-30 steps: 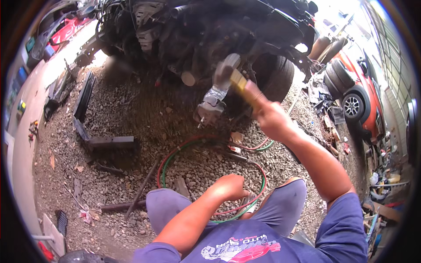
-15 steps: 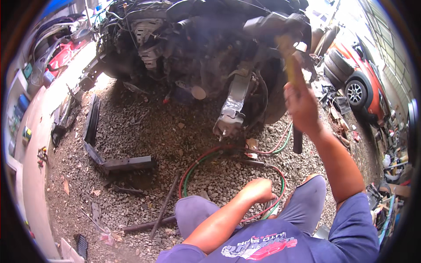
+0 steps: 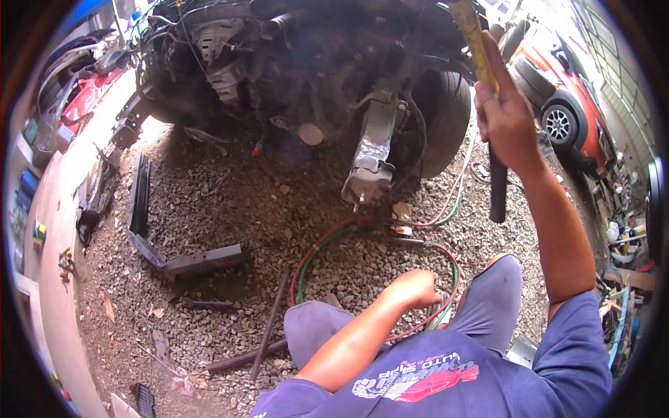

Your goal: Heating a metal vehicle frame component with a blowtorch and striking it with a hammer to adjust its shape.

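Raised on the right, my right hand [image 3: 509, 129] is wrapped round a hammer [image 3: 474, 42] with a yellow and black handle. The black end sticks out below my fist, and the hammer's head lies beyond the top edge. My left hand [image 3: 417, 288] is closed low in front of my body, beside the red and green hoses [image 3: 454, 279]. Whatever it may hold is hidden. Ahead, a silver-grey frame rail [image 3: 376, 139] juts toward me from the stripped front of a vehicle [image 3: 293, 76]. A bolt [image 3: 357, 202] pokes out of its end.
A wheel [image 3: 449, 125] stands right of the rail. On the gravel [image 3: 209, 195] lie a bent dark metal bar [image 3: 202, 259] and a rusty rod [image 3: 270, 324]. Stacked tyres [image 3: 533, 80] and an orange car [image 3: 589, 115] are at the right, with scrap heaped along that side.
My right hand has moved up and right with the hammer, whose head has left the top of the view. My left hand stays low and closed. The view has shifted slightly.
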{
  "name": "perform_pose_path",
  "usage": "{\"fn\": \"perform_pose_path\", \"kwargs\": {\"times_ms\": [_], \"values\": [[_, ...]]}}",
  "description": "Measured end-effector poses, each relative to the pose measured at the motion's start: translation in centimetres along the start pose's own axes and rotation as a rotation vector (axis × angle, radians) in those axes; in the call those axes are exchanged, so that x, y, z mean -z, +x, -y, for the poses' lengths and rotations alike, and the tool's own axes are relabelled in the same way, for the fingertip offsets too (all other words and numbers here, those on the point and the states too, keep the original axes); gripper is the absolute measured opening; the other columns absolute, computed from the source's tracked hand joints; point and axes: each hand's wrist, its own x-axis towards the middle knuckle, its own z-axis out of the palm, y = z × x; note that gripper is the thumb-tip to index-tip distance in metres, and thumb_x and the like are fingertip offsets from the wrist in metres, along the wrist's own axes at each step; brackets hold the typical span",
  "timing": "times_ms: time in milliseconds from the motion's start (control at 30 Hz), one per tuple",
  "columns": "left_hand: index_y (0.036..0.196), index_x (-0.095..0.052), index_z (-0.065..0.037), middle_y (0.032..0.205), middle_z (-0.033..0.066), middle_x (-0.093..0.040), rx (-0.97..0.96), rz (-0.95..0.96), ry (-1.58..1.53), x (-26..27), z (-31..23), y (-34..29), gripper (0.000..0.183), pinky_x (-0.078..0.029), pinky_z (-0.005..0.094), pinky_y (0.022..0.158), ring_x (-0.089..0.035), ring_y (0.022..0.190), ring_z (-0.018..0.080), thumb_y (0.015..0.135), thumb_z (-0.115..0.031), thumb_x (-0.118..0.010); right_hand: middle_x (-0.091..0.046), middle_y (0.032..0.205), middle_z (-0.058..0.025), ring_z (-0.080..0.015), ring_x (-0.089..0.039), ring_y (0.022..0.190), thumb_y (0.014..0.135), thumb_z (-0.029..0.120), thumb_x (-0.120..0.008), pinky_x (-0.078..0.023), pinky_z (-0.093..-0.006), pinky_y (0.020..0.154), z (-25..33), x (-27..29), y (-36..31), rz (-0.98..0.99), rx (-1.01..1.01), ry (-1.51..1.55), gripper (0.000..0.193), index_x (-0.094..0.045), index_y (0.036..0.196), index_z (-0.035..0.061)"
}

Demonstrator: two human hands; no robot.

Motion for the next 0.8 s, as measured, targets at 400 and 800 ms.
{"fn": "perform_pose_path", "kwargs": {"times_ms": [400, 800], "values": [[0.125, -0.073, 0.003, 0.124, 0.0265, -0.075, -0.017, -0.018, 0.029, -0.4, 1.3, 1.5, 0.062, -0.055, 0.0468, 0.104, -0.071, 0.119, 0.0405, 0.087, -0.045, -0.081, -0.055, 0.163, -0.0140, -0.0257, -0.053, 0.149, 0.103, 0.003, -0.056, -0.037, -0.0355, 0.124, -1.3, 0.1, -1.0, 0.439, -0.006, -0.507, 0.068, -0.043, 0.167, 0.0215], [0.124, -0.073, 0.002, 0.119, 0.0261, -0.076, -0.007, -0.052, 0.030, -0.6, 1.8, 1.0, 0.062, -0.056, 0.0477, 0.100, -0.072, 0.115, 0.0409, 0.087, -0.047, -0.081, -0.078, 0.122, -0.0149, -0.0306, -0.076, 0.094, 0.102, 0.003, -0.055, -0.060, -0.0428, 0.087, 8.4, -5.1, 8.1, 1.088, -0.038, -1.355, 0.068, -0.053, 0.160, 0.0376]]}}
